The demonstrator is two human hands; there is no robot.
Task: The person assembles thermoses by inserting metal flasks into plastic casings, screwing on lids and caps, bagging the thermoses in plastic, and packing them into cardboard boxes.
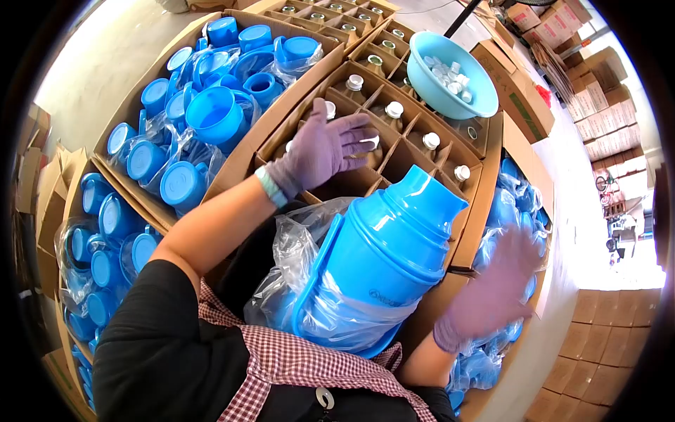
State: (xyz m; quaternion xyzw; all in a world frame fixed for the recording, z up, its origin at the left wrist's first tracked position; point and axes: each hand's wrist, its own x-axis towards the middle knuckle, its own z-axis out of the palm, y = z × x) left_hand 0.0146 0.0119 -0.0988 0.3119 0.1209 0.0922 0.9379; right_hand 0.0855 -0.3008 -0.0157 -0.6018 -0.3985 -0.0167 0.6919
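Observation:
My left hand (320, 151), in a purple glove, is spread with nothing in it, over a divided carton (460, 225) of bottles with white caps (394, 110). A large blue jug-shaped container (383, 260), partly in clear plastic wrap (281, 260), leans against my front, tilted to the upper right. Neither hand holds it. To the right of it is my right hand (496, 292), also gloved, blurred by motion, with fingers apart and empty, in front of a carton of wrapped blue parts (485, 359).
A light blue basin (422, 70) with small white caps (450, 76) rests on the cartons at the top. Cartons of blue cups (214, 112) stand at the left, with more blue parts (105, 267) below. Stacked boxes (608, 337) are at the right.

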